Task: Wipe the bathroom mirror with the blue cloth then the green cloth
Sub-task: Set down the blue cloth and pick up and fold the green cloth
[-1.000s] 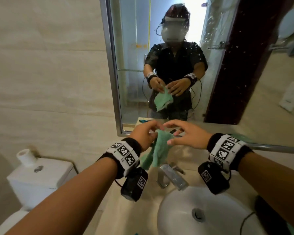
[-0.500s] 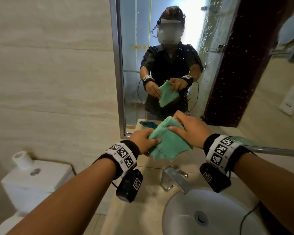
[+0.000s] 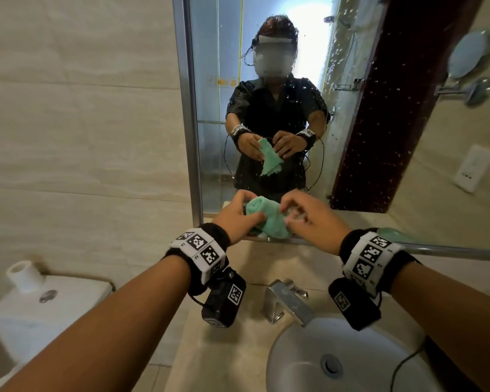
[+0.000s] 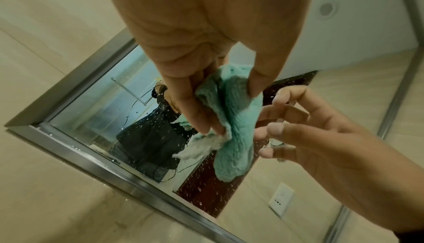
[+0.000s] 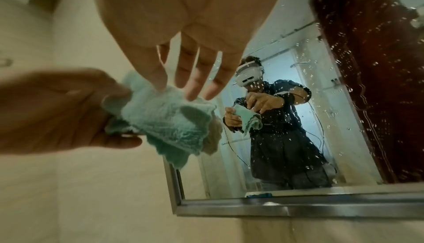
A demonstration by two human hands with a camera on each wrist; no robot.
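Bunching the green cloth [image 3: 266,219] in front of the mirror [image 3: 408,137], the left hand [image 3: 235,219] has its grip curled round it, while the right hand [image 3: 311,219] hovers just beside with fingers loosely spread, holding nothing. Droplets still speckle the glass, so the green pass looks not yet begun. Only the right wrist view shows the blue cloth [image 5: 259,195] lying at the mirror's lower edge, apparently on the desk; the head view hides it.

A bathroom: a water-spotted framed mirror [image 3: 351,108] is hanging on tiled walls above a white sink [image 3: 309,360] with a chrome tap [image 3: 286,302], a toilet cistern [image 3: 40,309] standing beside.
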